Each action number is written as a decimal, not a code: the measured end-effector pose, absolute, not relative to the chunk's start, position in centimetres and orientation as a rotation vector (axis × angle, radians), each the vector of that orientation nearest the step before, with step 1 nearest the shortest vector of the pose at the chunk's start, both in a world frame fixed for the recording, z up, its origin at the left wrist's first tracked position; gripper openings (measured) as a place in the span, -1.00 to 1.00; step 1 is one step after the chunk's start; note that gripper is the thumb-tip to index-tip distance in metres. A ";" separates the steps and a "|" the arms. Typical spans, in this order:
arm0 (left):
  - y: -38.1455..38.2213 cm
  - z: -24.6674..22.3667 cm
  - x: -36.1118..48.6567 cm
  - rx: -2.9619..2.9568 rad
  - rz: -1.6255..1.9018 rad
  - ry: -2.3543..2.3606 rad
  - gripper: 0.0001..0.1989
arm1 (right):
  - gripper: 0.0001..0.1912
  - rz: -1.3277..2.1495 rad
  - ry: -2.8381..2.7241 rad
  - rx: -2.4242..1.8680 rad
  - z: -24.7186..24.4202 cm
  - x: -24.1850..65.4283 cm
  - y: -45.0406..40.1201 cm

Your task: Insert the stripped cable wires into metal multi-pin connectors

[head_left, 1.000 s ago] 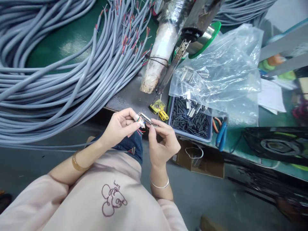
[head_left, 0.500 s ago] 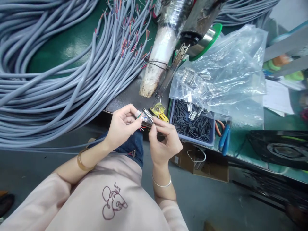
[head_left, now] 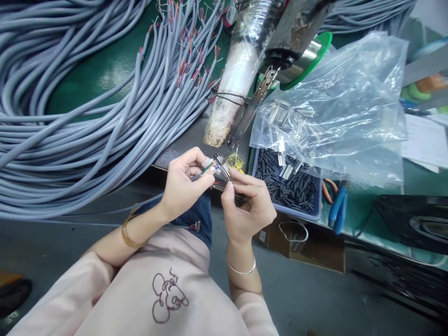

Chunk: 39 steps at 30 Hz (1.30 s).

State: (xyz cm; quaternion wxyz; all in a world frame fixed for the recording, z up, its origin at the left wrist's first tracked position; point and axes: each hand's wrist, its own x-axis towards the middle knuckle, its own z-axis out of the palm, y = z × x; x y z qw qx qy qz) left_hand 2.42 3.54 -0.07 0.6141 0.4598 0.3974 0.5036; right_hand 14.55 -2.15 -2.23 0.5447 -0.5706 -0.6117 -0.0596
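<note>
left hand (head_left: 187,182) pinches thin wires (head_left: 207,167), right hand (head_left: 250,205) pinches one connector (head_left: 223,167); i see one blue tray (head_left: 317,205), one spool (head_left: 324,55), green bench (head_left: 107,70), grey floor (head_left: 297,289).

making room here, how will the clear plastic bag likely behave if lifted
The clear plastic bag looks thin and wrinkled, so it would probably flop. Its connectors bunch toward one end, so that end likely sags. Its shiny surface may feel slippery.
</note>
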 end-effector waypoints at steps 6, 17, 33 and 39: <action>3.6 0.0 2.4 1.061 1.175 0.936 -0.83 | -0.82 -0.122 -1.455 -1.348 -2.3 14.6 -2.0; 3.8 0.1 2.2 1.038 1.121 0.911 -0.81 | -0.81 -0.231 -1.523 -1.349 -1.7 14.6 -2.1; 3.8 0.5 1.7 1.037 1.081 0.904 -0.80 | -0.83 -0.065 -1.475 -1.369 -1.4 14.9 -2.2; 4.1 0.7 1.9 1.043 1.113 0.908 -0.81 | -0.83 -0.100 -1.490 -1.367 -1.1 14.9 -1.6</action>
